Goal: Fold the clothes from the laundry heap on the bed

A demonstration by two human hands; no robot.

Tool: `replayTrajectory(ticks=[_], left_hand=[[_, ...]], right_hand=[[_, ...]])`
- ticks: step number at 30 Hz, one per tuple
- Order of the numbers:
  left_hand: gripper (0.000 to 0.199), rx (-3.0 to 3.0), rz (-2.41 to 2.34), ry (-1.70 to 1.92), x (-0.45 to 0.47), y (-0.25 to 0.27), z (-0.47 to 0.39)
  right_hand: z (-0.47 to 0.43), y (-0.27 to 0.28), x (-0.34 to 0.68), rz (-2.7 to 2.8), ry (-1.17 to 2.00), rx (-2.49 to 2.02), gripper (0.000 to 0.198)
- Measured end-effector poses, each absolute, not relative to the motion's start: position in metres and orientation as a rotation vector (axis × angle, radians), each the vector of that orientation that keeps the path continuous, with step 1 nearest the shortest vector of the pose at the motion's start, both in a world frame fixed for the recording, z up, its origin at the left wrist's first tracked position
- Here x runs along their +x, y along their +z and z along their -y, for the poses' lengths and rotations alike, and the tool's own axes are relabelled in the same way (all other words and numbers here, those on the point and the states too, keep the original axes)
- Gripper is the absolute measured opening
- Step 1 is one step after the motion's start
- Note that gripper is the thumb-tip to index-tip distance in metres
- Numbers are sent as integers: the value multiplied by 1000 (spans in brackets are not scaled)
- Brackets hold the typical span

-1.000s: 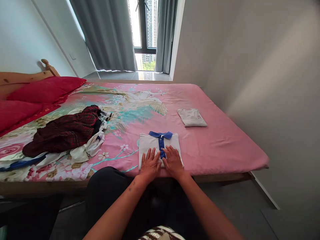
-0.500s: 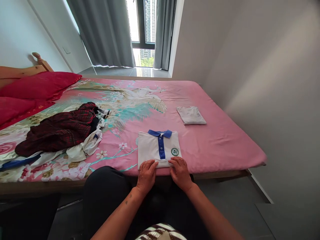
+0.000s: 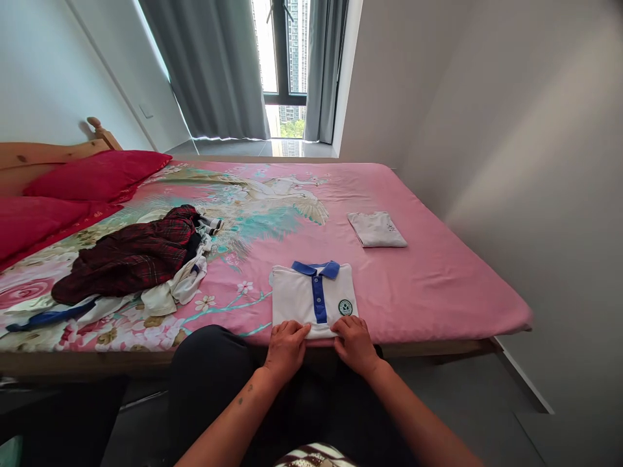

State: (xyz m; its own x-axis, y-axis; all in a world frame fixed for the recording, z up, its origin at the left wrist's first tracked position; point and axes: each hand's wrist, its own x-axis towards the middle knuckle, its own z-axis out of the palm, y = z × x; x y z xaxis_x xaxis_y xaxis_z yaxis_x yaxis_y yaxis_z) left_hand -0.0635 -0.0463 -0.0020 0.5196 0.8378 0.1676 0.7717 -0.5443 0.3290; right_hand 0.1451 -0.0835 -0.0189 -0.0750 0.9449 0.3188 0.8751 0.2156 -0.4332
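A white polo shirt (image 3: 294, 295) with a blue collar, a blue button strip and a round green badge lies folded at the near edge of the bed. At its lower left corner, my left hand (image 3: 287, 344) grips the hem, thumb toward the middle. My right hand (image 3: 356, 342) holds the lower right part of the same hem, just under the badge. Both sets of fingers curl over the fabric; the undersides are hidden. Farther back and to the right rests a folded light grey garment (image 3: 377, 230).
A heap of loose clothes with a dark red plaid garment (image 3: 136, 253) on top lies to the left. Red pillows (image 3: 102, 175) lean near the wooden headboard (image 3: 48, 154). The pink flowered bed sheet (image 3: 438, 285) covers the mattress. A wall stands to the right.
The view has shifted slightly, so everything sits a little lower and farther right. Both hands stay on the polo shirt's lower edge, and the shirt looks otherwise the same.
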Motion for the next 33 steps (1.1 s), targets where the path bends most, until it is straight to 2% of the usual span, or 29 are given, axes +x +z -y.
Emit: replayTrajectory(ticks=[3,6,10,12,15,20,23,27,30,33], left_hand=[[34,2535,-1312,530,-57,10,42],[42,2579,-1301,638,-45,10,29],[52,2564,-1495,518,-39,-14,24],[55,2539,-1537,476,-44,-28,28],[55,2406,-1697,584,-57,-40,31],[52,1943,-1941,792,-82,-34,17],[48,1730,-1854,740,-94,-28,3],[38,1527,-1791,619,-104,-24,-5],[30,1493,-1763,622,-108,-26,-4],[32,1426,-1716,680,-112,-29,-2]], right_hand=[[81,0,142,1927,210,-1645,16],[66,7,136,1860,137,-1587,23],[52,-18,131,1938,54,-1593,35],[53,-37,136,1939,69,-1584,34],[57,-54,156,1661,107,-1634,32],[55,-57,194,1220,470,-1835,37],[49,-53,204,1195,725,-1941,35],[47,-46,208,1219,831,-2100,28],[50,-45,210,1170,912,-2029,31],[55,-48,213,1062,1028,-1852,35]])
